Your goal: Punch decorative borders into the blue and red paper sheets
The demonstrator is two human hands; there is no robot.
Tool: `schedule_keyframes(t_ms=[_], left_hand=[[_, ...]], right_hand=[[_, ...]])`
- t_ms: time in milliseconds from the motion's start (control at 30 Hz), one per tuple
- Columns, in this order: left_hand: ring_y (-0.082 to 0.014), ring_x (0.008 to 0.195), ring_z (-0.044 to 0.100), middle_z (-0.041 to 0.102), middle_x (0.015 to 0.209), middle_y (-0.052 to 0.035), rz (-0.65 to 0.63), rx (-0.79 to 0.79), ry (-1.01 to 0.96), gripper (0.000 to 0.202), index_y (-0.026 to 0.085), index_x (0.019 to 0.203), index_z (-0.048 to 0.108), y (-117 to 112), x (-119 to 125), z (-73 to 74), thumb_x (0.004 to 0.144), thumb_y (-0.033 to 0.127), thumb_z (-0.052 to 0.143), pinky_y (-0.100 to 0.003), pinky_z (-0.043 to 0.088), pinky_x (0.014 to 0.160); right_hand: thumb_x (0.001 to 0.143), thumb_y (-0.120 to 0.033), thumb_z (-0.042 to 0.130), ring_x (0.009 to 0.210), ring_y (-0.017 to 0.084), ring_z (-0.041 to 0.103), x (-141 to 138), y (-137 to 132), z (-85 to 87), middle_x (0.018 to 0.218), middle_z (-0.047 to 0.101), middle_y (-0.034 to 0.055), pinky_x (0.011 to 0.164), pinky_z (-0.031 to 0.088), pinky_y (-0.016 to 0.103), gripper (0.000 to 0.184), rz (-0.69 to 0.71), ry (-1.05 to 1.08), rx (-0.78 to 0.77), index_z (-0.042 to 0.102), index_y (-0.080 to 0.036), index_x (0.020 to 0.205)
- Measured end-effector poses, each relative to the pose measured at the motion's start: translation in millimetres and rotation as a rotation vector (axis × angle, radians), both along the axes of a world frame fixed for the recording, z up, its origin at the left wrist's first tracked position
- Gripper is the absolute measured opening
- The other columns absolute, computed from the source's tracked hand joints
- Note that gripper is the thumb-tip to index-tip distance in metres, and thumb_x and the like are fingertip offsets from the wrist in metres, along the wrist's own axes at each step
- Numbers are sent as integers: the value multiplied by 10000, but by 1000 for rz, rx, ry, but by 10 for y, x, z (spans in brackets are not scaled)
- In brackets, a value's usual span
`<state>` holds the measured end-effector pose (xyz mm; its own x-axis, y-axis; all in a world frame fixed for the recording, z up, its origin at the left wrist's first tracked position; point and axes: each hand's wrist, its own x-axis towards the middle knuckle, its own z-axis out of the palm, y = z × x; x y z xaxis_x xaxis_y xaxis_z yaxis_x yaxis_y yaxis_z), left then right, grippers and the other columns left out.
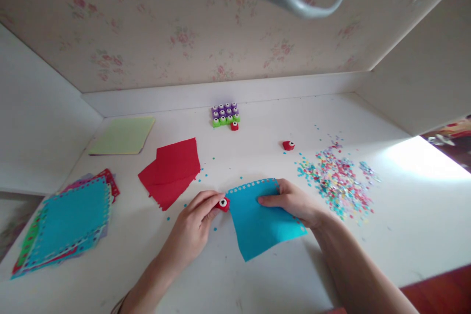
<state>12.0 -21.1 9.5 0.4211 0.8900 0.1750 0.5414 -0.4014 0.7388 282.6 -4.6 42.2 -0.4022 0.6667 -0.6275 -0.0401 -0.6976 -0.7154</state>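
My left hand (196, 218) grips a small red craft punch (222, 204) with a white and black button on top. The punch sits at the upper left corner of a blue sheet of paper (263, 225). My right hand (294, 201) holds that sheet by its right side, thumb on top and the other fingers mostly hidden beneath. Small cut-out shapes run along the sheet's top edge and part of its right edge. The left edge by the punch looks plain lower down. Tiny blue paper pieces lie on the table around my left hand.
Red paper sheets (172, 171) lie beyond my left hand. At left are a stack of punched sheets (73, 221) and pale green paper (123, 135). Purple and green punches (225, 114) stand near the wall; another red punch (289, 145) lies right, beside a confetti pile (338, 176).
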Motion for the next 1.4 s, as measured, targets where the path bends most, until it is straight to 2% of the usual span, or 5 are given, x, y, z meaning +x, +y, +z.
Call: schedule_keyframes(t_ms=[233,633,900,1133,1400], left_hand=[[-208,1075,616,639,1170,-76,14,-25,-29,288,252,1214,608,13,7,48,966,188,478,-344,539,925],[-219,1080,606,645,1149,-87,57,-9,-42,241,231,1173,609,15,7,25,962,235,493,-381,522,926],[-213,1088,621,656,1178,-96,102,-26,-84,255,215,1192,592,34,-3,-14,960,270,500,-364,529,914],[-219,1081,623,660,1167,-97,83,2,-97,267,220,1202,595,31,5,7,960,277,499,-380,540,898],[-209,1076,617,658,1156,-85,49,22,-85,248,229,1184,604,30,12,13,960,258,501,-365,532,904]], right_hand=[[720,-329,752,883,289,721,-35,15,-2,1024,754,101,770,589,398,339,18,9,-26,725,-173,1020],[716,-335,768,911,287,712,-116,-28,-33,1052,741,122,835,573,413,391,-33,65,16,705,-148,1054],[722,-286,755,831,272,725,-173,-41,-41,1005,755,105,763,594,399,341,-107,47,60,704,-160,1035],[716,-266,740,801,256,726,-186,-41,-57,974,759,107,727,595,365,349,-116,23,86,703,-148,1043],[720,-249,738,790,260,728,-177,-39,-83,963,758,114,735,597,381,377,-140,34,106,683,-135,1076]])
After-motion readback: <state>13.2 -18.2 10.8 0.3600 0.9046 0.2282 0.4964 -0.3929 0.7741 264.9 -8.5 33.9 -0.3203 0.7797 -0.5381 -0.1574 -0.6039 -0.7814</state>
